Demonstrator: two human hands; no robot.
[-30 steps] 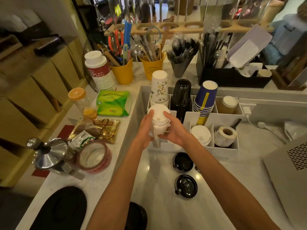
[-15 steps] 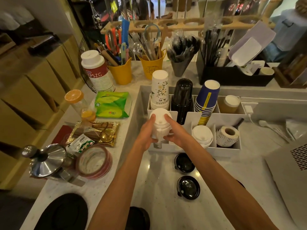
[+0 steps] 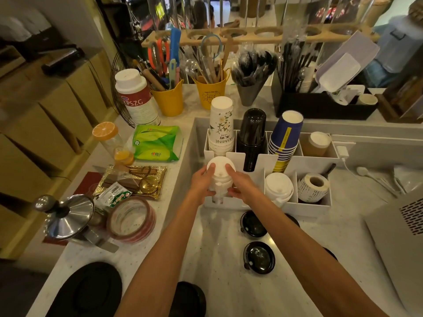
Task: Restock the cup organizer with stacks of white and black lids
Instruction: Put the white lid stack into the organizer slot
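- Step in hand: seating the stack of white lids point(image 3: 220, 177) in the front-left compartment of the cup organizer point(image 3: 311, 208), judged from grip and position.
- Hands: the left hand point(image 3: 202, 183) and the right hand point(image 3: 240, 186) grasp the stack from opposite sides with fingers curled round it. One fingertip of each rests on the top lid.
- Position: the stack stands upright, just in front of the white paper cups point(image 3: 221, 124). Its lower part is inside the compartment. Whether its base reaches the compartment floor is hidden by the hands.
- Adjacent compartment: a second white lid stack point(image 3: 278, 187) sits to the right.
- Outstanding stock: two black lids point(image 3: 253, 224) lie loose on the desk point(image 3: 219, 259), in front of the organizer beside the right forearm. The black part of the task appears not yet done.
- Next move: lower the stack straight down, keeping it vertical so that the rims do not catch the divider wall. Release both hands only once it settles, then collect the black lids into one stack.
- Legible writing: "JASMINE" on the white paper cups, below a floral print, and "KPSZG" on the red band of the white canister point(image 3: 135, 99).
- Illegible writing: the print on the label roll point(image 3: 313, 186) and the green packet point(image 3: 156, 143) is too small to read.
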